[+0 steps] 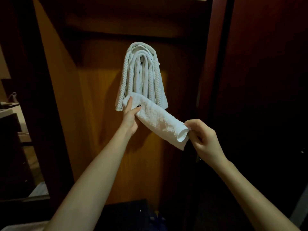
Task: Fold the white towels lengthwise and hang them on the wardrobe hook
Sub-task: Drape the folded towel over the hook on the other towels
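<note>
Several white towels (142, 74) hang folded over a hook on the wooden wardrobe panel (103, 104); the hook itself is almost hidden under them. Just below and in front of them I hold a narrow folded white towel (158, 120) stretched slantwise between my hands. My left hand (130, 116) grips its upper left end, thumb over the cloth. My right hand (204, 140) pinches its lower right end, where the fold shows as a loop.
A dark wardrobe door (266, 97) stands on the right, its edge close to the hanging towels. On the left are dim shelves (13, 114) with small items. A dark surface (126, 214) lies low in front of me.
</note>
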The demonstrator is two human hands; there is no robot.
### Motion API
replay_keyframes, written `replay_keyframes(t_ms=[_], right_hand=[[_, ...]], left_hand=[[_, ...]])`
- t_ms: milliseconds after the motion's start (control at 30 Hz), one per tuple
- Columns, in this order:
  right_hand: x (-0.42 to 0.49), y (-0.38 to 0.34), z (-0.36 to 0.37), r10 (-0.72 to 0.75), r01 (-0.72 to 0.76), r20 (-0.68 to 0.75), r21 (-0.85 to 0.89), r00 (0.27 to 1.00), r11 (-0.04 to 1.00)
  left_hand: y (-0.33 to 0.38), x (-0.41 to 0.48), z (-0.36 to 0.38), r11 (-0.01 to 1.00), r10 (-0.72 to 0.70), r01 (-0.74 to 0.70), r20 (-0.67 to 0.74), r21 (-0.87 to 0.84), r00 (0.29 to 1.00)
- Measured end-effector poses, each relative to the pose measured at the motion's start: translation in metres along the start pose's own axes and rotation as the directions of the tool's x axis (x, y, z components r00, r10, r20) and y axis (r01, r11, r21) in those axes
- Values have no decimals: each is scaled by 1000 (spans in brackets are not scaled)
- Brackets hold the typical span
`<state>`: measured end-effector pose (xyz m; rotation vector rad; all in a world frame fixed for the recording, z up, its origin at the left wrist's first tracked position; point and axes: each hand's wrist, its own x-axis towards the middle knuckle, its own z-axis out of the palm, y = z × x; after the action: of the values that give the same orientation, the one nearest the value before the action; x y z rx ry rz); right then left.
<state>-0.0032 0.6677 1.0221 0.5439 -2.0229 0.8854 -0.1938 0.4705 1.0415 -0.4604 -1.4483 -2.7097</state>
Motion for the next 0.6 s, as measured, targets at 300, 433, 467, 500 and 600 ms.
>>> replay_keyframes(t_ms=[300,433,467,500,600], right_hand=[[-4,23,7,-233,163,-195,-320,953,933],[3,19,10,-362,317,-90,-323,928,892],[5,18,10,-373,343,-27,-335,927,877],[8,17,11,-371,360,35,-349,928,865],[13,19,13,-369,385,120,-408,922,828]], left_hand=[[17,10,1,998,9,-7,39,-64,999],[22,12,2,996,25,-28,40,82,999],[22,12,1,993,29,-34,50,109,998],[22,12,0,991,31,-38,60,126,998],[23,15,-4,992,23,-30,58,124,998]])
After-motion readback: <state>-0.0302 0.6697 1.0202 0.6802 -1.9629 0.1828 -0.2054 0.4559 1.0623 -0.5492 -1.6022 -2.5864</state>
